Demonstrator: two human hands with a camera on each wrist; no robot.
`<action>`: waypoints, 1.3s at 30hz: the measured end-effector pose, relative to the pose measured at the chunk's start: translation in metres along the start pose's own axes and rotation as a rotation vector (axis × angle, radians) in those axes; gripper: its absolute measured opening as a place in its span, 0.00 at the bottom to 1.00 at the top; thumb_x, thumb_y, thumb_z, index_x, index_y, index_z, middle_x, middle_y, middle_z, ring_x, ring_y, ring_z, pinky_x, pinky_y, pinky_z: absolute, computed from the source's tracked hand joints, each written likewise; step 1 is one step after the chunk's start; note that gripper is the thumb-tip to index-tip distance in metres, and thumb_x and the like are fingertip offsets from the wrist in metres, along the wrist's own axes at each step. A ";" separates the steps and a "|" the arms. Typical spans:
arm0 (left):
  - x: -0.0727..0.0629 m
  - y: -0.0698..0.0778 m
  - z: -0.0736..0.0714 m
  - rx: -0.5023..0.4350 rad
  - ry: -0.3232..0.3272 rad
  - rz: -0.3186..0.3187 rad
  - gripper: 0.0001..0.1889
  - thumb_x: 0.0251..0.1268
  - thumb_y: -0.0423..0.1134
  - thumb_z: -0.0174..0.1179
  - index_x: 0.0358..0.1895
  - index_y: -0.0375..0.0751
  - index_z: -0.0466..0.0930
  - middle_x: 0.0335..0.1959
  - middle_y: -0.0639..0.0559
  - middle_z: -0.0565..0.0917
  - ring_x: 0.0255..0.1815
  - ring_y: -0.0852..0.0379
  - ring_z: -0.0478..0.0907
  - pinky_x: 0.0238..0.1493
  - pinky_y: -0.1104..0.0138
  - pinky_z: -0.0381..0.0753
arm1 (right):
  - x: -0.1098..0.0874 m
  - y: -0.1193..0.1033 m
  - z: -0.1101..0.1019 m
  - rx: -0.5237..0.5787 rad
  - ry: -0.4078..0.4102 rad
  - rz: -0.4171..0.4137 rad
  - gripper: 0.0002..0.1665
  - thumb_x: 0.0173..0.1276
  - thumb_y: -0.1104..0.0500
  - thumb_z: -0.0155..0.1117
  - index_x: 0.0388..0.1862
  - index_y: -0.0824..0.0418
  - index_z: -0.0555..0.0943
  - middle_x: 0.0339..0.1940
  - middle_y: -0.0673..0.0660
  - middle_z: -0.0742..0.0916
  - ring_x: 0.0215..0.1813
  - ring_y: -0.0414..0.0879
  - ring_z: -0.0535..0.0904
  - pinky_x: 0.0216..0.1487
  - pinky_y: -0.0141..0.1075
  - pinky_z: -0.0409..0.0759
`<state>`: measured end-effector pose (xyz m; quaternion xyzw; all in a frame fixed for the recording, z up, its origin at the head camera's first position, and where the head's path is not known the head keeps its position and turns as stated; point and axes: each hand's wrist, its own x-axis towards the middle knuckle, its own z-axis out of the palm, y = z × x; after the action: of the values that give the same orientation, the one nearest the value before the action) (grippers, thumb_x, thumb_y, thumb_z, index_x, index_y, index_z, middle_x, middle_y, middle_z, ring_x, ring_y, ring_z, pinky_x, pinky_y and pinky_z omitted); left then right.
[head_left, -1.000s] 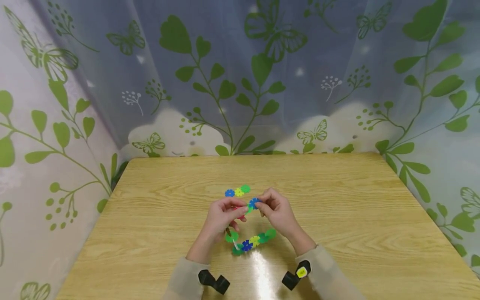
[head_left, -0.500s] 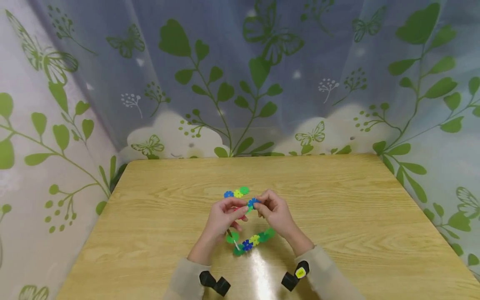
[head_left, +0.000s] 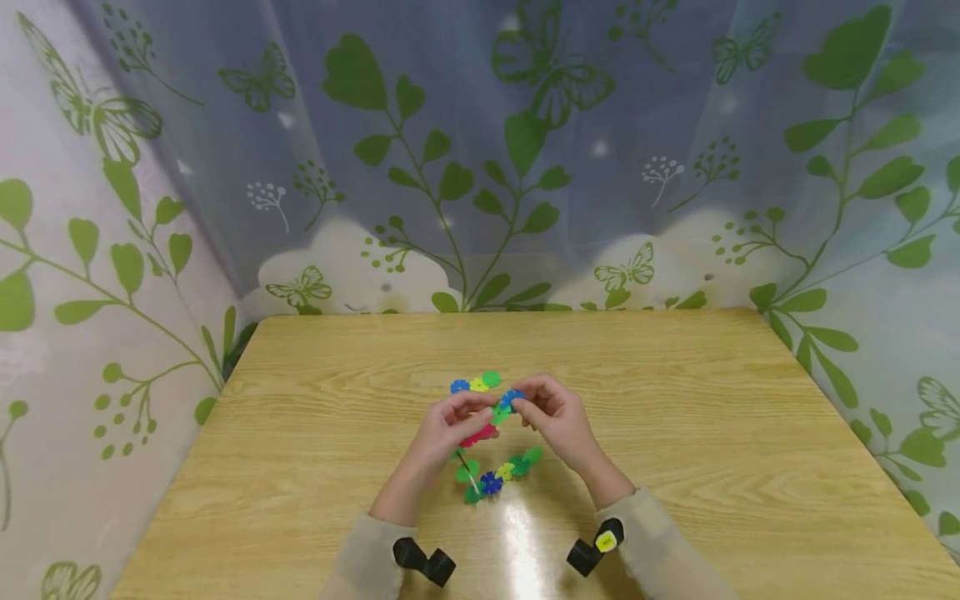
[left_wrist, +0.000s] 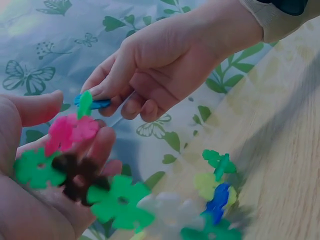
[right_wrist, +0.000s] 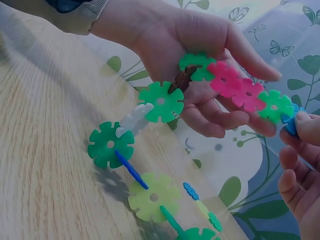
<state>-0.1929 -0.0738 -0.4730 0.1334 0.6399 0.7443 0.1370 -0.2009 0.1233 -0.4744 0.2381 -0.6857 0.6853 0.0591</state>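
Midway between the side edges of the table [head_left: 300, 467], first the left hand [head_left: 444, 429], thumb spread away from loosely bent fingers, carrying a long chain [right_wrist: 165, 112] of notched discs across the palm. Just beyond, nearer the far edge, a short strip [head_left: 478, 384] of three discs, long axis roughly along that edge, yet unattached. Next, the chain itself, bent like a C open toward the right edge: lower run on or just over the table, upper run raised, aimed toward the far right corner, ending at a blue disc [head_left: 510, 398]. Rightmost, the right hand [head_left: 558, 421], pinching that blue disc. Apparently well along, most discs linked; seating of the blue disc impossible to tell.
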 end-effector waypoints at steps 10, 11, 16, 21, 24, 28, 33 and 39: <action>0.000 0.007 -0.005 0.156 -0.061 0.037 0.18 0.65 0.38 0.59 0.56 0.36 0.74 0.43 0.41 0.78 0.40 0.43 0.80 0.43 0.52 0.82 | 0.002 -0.011 0.006 -0.013 -0.049 -0.015 0.09 0.64 0.76 0.55 0.43 0.74 0.75 0.30 0.67 0.79 0.26 0.49 0.73 0.24 0.32 0.77; 0.000 0.008 -0.004 0.179 -0.066 0.041 0.18 0.64 0.37 0.59 0.56 0.36 0.73 0.44 0.41 0.78 0.40 0.42 0.80 0.43 0.50 0.82 | 0.002 -0.014 0.007 -0.013 -0.053 -0.014 0.09 0.64 0.76 0.55 0.43 0.75 0.75 0.30 0.68 0.79 0.26 0.49 0.73 0.24 0.32 0.77; -0.007 0.025 0.001 0.306 -0.090 0.072 0.21 0.61 0.34 0.62 0.58 0.36 0.72 0.44 0.40 0.78 0.37 0.46 0.80 0.37 0.50 0.83 | 0.002 -0.025 0.011 -0.035 -0.061 -0.001 0.09 0.64 0.77 0.55 0.43 0.77 0.74 0.30 0.70 0.78 0.25 0.49 0.72 0.25 0.28 0.76; -0.010 0.036 0.003 0.321 -0.091 0.044 0.21 0.61 0.33 0.61 0.58 0.36 0.71 0.47 0.35 0.78 0.32 0.49 0.81 0.32 0.44 0.82 | 0.003 -0.028 0.011 -0.059 -0.073 0.031 0.10 0.65 0.75 0.55 0.46 0.76 0.74 0.30 0.69 0.78 0.26 0.51 0.73 0.26 0.28 0.76; -0.008 0.029 -0.001 0.303 -0.056 0.036 0.20 0.63 0.34 0.60 0.57 0.35 0.72 0.48 0.36 0.79 0.31 0.44 0.82 0.30 0.43 0.81 | 0.004 -0.030 0.009 -0.071 -0.059 0.063 0.11 0.66 0.73 0.55 0.47 0.76 0.74 0.32 0.68 0.78 0.26 0.53 0.72 0.26 0.29 0.76; -0.004 0.015 -0.009 0.288 0.010 0.031 0.20 0.64 0.37 0.60 0.58 0.36 0.71 0.49 0.39 0.80 0.32 0.41 0.82 0.29 0.45 0.82 | 0.005 -0.031 0.004 -0.079 -0.027 0.083 0.11 0.67 0.72 0.55 0.48 0.74 0.74 0.33 0.70 0.78 0.27 0.57 0.72 0.25 0.30 0.76; -0.002 0.007 -0.015 0.252 0.049 0.034 0.22 0.64 0.44 0.59 0.58 0.36 0.71 0.48 0.40 0.82 0.30 0.47 0.82 0.26 0.53 0.84 | 0.007 -0.027 -0.005 -0.082 -0.001 0.091 0.11 0.68 0.71 0.54 0.49 0.73 0.74 0.34 0.74 0.78 0.26 0.58 0.72 0.24 0.34 0.77; -0.006 0.010 -0.019 0.153 0.081 0.033 0.21 0.66 0.46 0.57 0.57 0.38 0.72 0.47 0.41 0.82 0.31 0.37 0.80 0.21 0.63 0.83 | 0.012 -0.012 -0.015 -0.102 0.015 0.156 0.12 0.69 0.70 0.53 0.49 0.73 0.74 0.36 0.75 0.79 0.26 0.60 0.72 0.23 0.28 0.75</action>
<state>-0.1946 -0.0949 -0.4664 0.1239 0.6975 0.7002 0.0881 -0.2108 0.1359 -0.4575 0.1753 -0.7356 0.6540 0.0227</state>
